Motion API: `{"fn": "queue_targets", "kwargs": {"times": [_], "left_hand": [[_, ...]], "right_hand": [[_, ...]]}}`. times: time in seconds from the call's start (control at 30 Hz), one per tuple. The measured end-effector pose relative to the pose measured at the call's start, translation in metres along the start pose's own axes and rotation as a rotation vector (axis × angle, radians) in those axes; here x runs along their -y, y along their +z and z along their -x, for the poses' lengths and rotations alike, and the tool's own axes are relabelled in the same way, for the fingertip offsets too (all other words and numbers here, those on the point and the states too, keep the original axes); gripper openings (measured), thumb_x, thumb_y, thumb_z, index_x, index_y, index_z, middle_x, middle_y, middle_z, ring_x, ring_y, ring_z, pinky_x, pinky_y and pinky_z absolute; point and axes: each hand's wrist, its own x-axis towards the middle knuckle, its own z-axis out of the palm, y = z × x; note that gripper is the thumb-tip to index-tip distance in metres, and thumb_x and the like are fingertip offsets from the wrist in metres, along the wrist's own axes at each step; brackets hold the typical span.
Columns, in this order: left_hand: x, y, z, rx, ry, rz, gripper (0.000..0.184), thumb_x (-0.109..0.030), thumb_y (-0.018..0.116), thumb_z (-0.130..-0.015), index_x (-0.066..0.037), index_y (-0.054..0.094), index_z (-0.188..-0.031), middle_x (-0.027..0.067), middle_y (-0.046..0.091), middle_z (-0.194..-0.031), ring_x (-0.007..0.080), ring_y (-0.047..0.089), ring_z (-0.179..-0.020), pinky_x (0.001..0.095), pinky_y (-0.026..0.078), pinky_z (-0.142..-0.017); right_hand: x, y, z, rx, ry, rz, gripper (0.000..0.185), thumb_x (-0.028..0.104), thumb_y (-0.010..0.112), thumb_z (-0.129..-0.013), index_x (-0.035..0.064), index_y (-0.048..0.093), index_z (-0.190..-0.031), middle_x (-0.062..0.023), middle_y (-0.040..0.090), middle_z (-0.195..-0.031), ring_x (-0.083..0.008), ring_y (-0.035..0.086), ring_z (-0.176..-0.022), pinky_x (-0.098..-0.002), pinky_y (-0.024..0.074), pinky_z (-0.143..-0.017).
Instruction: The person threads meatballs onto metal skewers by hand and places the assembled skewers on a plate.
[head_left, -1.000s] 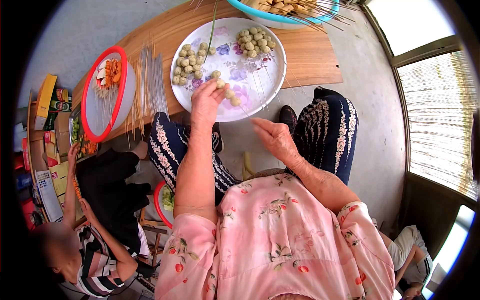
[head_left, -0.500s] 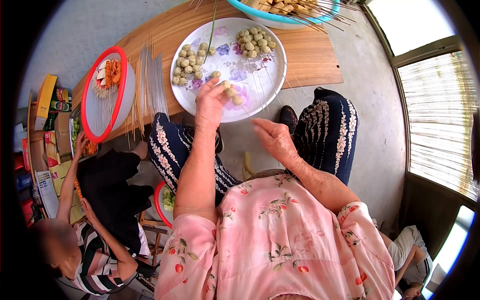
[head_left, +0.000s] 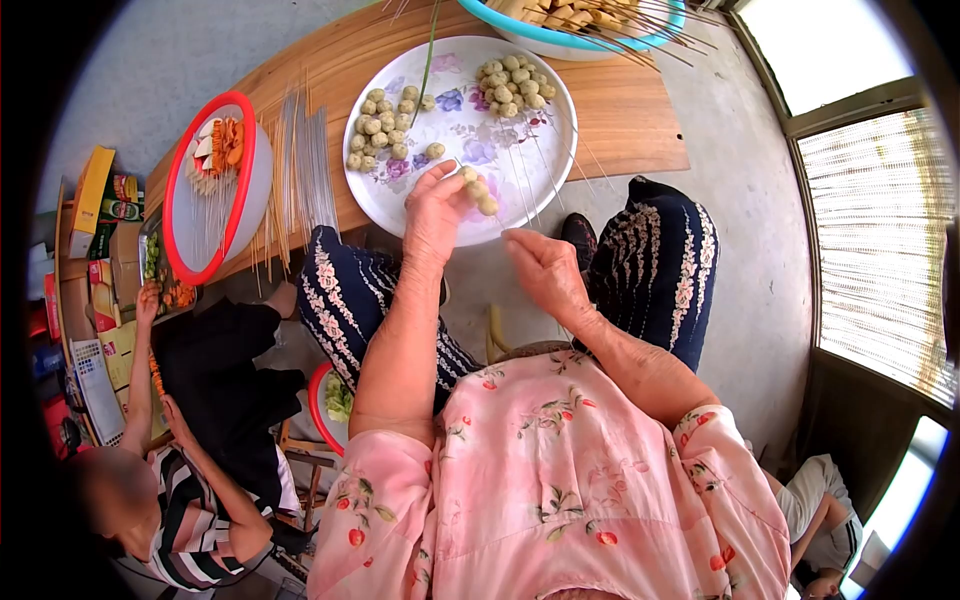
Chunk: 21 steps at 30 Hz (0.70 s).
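A large white plate [head_left: 388, 212] with printed flowers bears two groups of speckled, pale green-brown meatballs [head_left: 515, 85]. Over its near edge, several meatballs [head_left: 477, 189] sit in a row on a thin skewer. My left hand [head_left: 435, 212] is closed about the upper end of this row, fingers against the top ball. The skewer's lower end runs to my right hand [head_left: 546, 270], which is closed round it below the plate's rim. Near my left fingertips, a single loose meatball [head_left: 435, 150] lies on the plate. Skewers with meatballs rest at the plate's right.
A wooden table [head_left: 630, 120] carries bare skewers [head_left: 318, 160], a red-rimmed basket [head_left: 240, 200] of skewered food and a blue-rimmed basin [head_left: 480, 15]. A long green stem [head_left: 428, 60] crosses the plate. At left, a seated person [head_left: 205, 490] holds an orange skewer. Another person [head_left: 825, 510] is at lower right.
My left hand and the skewered meatballs have shifted slightly right and toward me. My right hand has barely moved. The seated person's far hand has drawn back a little from the tray.
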Motion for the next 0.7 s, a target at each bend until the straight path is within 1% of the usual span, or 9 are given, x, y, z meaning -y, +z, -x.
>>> {"fn": "queue_targets", "kwargs": {"times": [0.03,0.13,0.23,0.33,0.43,0.53,0.63,0.7], "left_hand": [[-0.001,0.000,-0.001,-0.001,0.000,-0.011,0.032,-0.007,0.055,-0.084,0.001,0.047,-0.113,0.0141,0.060,-0.100,0.0235,0.061,-0.087,0.0354,0.052,-0.078],[-0.012,-0.001,-0.005,-0.116,-0.028,-0.183,0.028,-0.014,0.057,-0.085,0.001,0.053,-0.109,0.0131,0.061,-0.101,0.0205,0.062,-0.086,0.0334,0.052,-0.073],[-0.010,-0.006,-0.020,-0.328,0.253,-0.727,0.022,-0.014,0.057,-0.084,0.001,0.059,-0.101,0.0114,0.061,-0.093,0.0222,0.062,-0.084,0.0333,0.049,-0.075],[-0.002,-0.029,-0.050,-0.445,0.805,-1.295,0.024,-0.017,0.059,-0.082,-0.001,0.062,-0.100,0.0132,0.061,-0.092,0.0289,0.059,-0.090,0.0368,0.045,-0.081],[0.004,-0.039,-0.068,-0.365,0.895,-1.391,0.024,-0.016,0.062,-0.079,-0.002,0.062,-0.098,0.0145,0.061,-0.092,0.0332,0.055,-0.093,0.0396,0.041,-0.085],[0.003,-0.046,-0.072,-0.330,0.672,-1.373,0.021,-0.016,0.063,-0.077,-0.003,0.062,-0.094,0.0131,0.061,-0.091,0.0305,0.056,-0.093,0.0396,0.042,-0.082],[0.002,-0.046,-0.073,-0.324,0.621,-1.341,0.018,-0.014,0.065,-0.075,-0.005,0.062,-0.090,0.0137,0.062,-0.089,0.0306,0.057,-0.087,0.0401,0.043,-0.078],[0.006,-0.048,-0.075,-0.306,0.645,-1.287,0.019,-0.013,0.065,-0.075,-0.004,0.062,-0.091,0.0124,0.062,-0.088,0.0282,0.059,-0.081,0.0390,0.045,-0.074]], "right_hand": [[0.000,0.000,0.000,0.000,0.014,-0.008,0.019,0.011,0.059,-0.084,-0.0012,0.064,-0.098,-0.0194,0.065,-0.084,-0.0270,0.066,-0.075,-0.0318,0.0497,-0.068],[0.000,-0.001,-0.001,-0.004,0.008,-0.007,0.019,0.011,0.059,-0.084,-0.0011,0.063,-0.099,-0.0195,0.065,-0.085,-0.0260,0.066,-0.075,-0.0312,0.0497,-0.069],[-0.003,-0.002,-0.001,0.008,0.022,-0.006,0.020,0.012,0.059,-0.085,-0.0010,0.063,-0.100,-0.0189,0.065,-0.085,-0.0246,0.066,-0.074,-0.0308,0.0495,-0.069],[-0.004,-0.004,0.000,0.023,0.054,-0.016,0.020,0.012,0.059,-0.085,-0.0008,0.063,-0.101,-0.0185,0.065,-0.084,-0.0234,0.065,-0.072,-0.0305,0.0494,-0.069],[-0.007,-0.005,0.001,0.022,0.024,0.015,0.021,0.012,0.058,-0.085,-0.0009,0.062,-0.101,-0.0181,0.065,-0.080,-0.0226,0.063,-0.068,-0.0307,0.0489,-0.066],[-0.003,-0.008,0.001,0.054,0.104,0.028,0.020,0.012,0.058,-0.085,-0.0011,0.062,-0.101,-0.0180,0.064,-0.077,-0.0220,0.061,-0.063,-0.0311,0.0483,-0.064],[-0.006,-0.008,0.001,0.057,0.067,0.000,0.020,0.011,0.058,-0.085,-0.0011,0.062,-0.101,-0.0176,0.063,-0.074,-0.0220,0.059,-0.060,-0.0314,0.0478,-0.062],[0.000,-0.010,0.000,0.086,0.126,0.002,0.020,0.011,0.059,-0.085,-0.0009,0.062,-0.101,-0.0179,0.063,-0.076,-0.0226,0.060,-0.062,-0.0313,0.0481,-0.063]]}}
